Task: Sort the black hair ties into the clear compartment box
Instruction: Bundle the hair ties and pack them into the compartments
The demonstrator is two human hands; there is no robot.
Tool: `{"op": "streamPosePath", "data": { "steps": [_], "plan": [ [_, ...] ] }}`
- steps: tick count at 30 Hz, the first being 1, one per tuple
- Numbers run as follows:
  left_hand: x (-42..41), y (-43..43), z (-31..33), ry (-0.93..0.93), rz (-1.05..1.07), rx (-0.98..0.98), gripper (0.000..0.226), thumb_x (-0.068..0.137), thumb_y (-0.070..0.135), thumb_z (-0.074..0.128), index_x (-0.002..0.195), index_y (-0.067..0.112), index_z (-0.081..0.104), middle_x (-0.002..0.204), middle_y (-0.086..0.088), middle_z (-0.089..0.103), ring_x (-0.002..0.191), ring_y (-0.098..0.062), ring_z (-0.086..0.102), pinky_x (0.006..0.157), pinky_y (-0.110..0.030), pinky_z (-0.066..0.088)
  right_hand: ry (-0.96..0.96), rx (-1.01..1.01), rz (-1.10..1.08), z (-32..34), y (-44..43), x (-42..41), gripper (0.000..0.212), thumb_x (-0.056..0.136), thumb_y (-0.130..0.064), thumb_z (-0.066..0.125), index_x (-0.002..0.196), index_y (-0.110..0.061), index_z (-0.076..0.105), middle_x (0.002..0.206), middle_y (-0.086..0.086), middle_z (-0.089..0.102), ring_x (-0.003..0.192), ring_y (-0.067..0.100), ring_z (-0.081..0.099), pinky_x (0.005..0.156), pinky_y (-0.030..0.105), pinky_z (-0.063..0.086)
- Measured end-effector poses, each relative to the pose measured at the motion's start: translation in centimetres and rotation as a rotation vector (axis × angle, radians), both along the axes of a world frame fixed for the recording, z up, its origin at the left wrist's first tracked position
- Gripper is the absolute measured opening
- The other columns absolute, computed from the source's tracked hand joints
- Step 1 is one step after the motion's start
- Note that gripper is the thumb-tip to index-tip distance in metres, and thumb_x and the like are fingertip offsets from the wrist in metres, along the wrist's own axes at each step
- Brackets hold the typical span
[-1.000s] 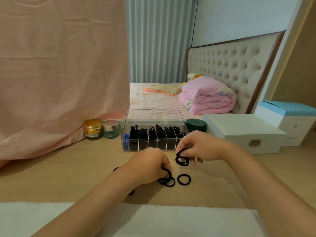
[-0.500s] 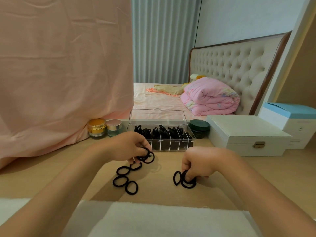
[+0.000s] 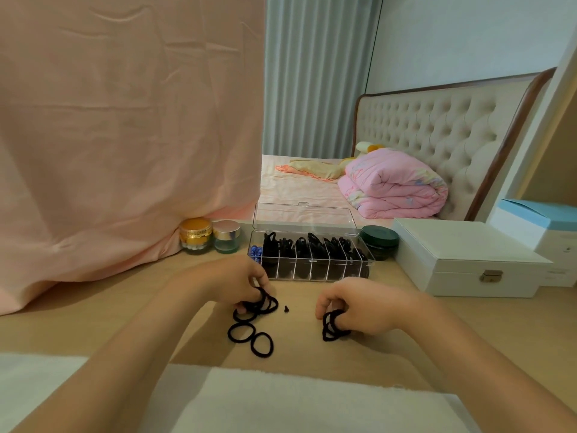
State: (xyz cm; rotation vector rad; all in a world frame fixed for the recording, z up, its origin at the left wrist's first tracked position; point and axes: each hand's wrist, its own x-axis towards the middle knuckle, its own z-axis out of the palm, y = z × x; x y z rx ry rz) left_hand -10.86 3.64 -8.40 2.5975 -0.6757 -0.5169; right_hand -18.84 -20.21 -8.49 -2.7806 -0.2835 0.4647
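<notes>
The clear compartment box [image 3: 312,270] stands open on the wooden table, lid tipped back, most compartments packed with black hair ties and blue beads in the leftmost one. My left hand [image 3: 232,281] is just in front of the box's left end and pinches a bunch of black hair ties [image 3: 265,303]. Two loose hair ties [image 3: 249,337] lie flat on the table below that hand. My right hand [image 3: 359,310] grips another bunch of hair ties [image 3: 331,326] low against the table, in front of the box's right end. A tiny black bit [image 3: 286,308] lies between the hands.
A gold jar [image 3: 195,235] and a pale green jar [image 3: 227,235] stand left of the box, a dark green tin [image 3: 379,242] to its right. A white latched case [image 3: 462,260] and a blue-lidded box [image 3: 543,232] fill the right side. A pink cloth [image 3: 109,151] hangs at left; a white towel [image 3: 281,401] lies along the near edge.
My left hand lifted some ties from the middle, carried them left toward the box, then lowered slightly. My right hand dropped to the table with its bunch and stays there.
</notes>
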Motion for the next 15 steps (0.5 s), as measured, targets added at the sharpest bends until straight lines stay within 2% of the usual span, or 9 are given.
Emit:
{"op": "streamPosePath", "data": {
  "steps": [2, 5, 7, 9, 11, 13, 15],
  "plan": [
    [0.0, -0.3, -0.6, -0.086, 0.016, 0.032, 0.022, 0.095, 0.019, 0.065, 0.114, 0.030, 0.064, 0.098, 0.013, 0.056, 0.078, -0.006, 0.065, 0.069, -0.020, 0.054, -0.016, -0.090, 0.006, -0.2, 0.6, 0.1, 0.021, 0.097, -0.017, 0.061, 0.113, -0.028, 0.069, 0.107, -0.012, 0.066, 0.096, 0.008, 0.064, 0.085, 0.025, 0.055],
    [-0.1, -1.1, -1.1, -0.183, 0.007, 0.093, 0.026, 0.094, 0.020, 0.065, 0.119, 0.028, 0.066, 0.108, 0.008, 0.057, 0.091, -0.009, 0.058, 0.071, -0.017, 0.047, 0.009, -0.159, 0.023, 0.0, 1.1, 0.0, 0.017, 0.099, -0.019, 0.058, 0.110, -0.028, 0.067, 0.107, -0.007, 0.067, 0.095, 0.011, 0.064, 0.084, 0.026, 0.055],
    [-0.3, -1.5, -1.3, -0.200, -0.009, 0.132, 0.027, 0.096, 0.018, 0.061, 0.122, 0.023, 0.066, 0.114, 0.003, 0.063, 0.094, -0.012, 0.057, 0.078, -0.019, 0.047, -0.008, -0.079, 0.017, 0.3, 1.5, -0.1, 0.016, 0.099, -0.018, 0.057, 0.099, -0.032, 0.063, 0.093, -0.011, 0.066, 0.082, 0.008, 0.066, 0.077, 0.024, 0.056],
    [-0.4, -1.4, -1.0, -0.197, -0.021, 0.144, 0.027, 0.098, 0.017, 0.056, 0.123, 0.020, 0.065, 0.116, 0.000, 0.065, 0.093, -0.013, 0.058, 0.080, -0.022, 0.048, -0.049, 0.087, -0.007, 0.5, 2.2, 0.1, 0.021, 0.098, -0.012, 0.057, 0.095, -0.032, 0.063, 0.082, -0.012, 0.066, 0.066, 0.004, 0.066, 0.064, 0.020, 0.054],
    [-0.3, -0.6, -0.3, -0.189, -0.024, 0.141, 0.024, 0.100, 0.016, 0.053, 0.121, 0.020, 0.064, 0.112, -0.001, 0.064, 0.089, -0.013, 0.057, 0.078, -0.023, 0.046, -0.079, 0.225, -0.022, 0.8, 3.0, 0.3, 0.025, 0.099, -0.008, 0.056, 0.105, -0.030, 0.066, 0.080, -0.011, 0.065, 0.055, 0.003, 0.061, 0.055, 0.018, 0.050],
    [0.1, 0.6, 0.6, -0.196, -0.028, 0.141, 0.019, 0.100, 0.016, 0.052, 0.114, 0.021, 0.064, 0.105, 0.001, 0.063, 0.086, -0.013, 0.056, 0.075, -0.023, 0.043, -0.068, 0.288, -0.005, 1.1, 4.1, 0.7, 0.028, 0.100, -0.007, 0.054, 0.116, -0.027, 0.066, 0.083, -0.008, 0.065, 0.054, 0.003, 0.058, 0.055, 0.020, 0.051],
    [0.3, 1.6, 1.3, -0.180, -0.039, 0.120, 0.012, 0.099, 0.018, 0.054, 0.106, 0.025, 0.062, 0.098, 0.004, 0.063, 0.079, -0.011, 0.057, 0.069, -0.021, 0.043, -0.027, 0.311, 0.035, 1.4, 5.3, 1.0, 0.027, 0.101, -0.008, 0.053, 0.118, -0.022, 0.070, 0.082, -0.006, 0.068, 0.053, 0.002, 0.058, 0.056, 0.021, 0.052]
  ]
}}
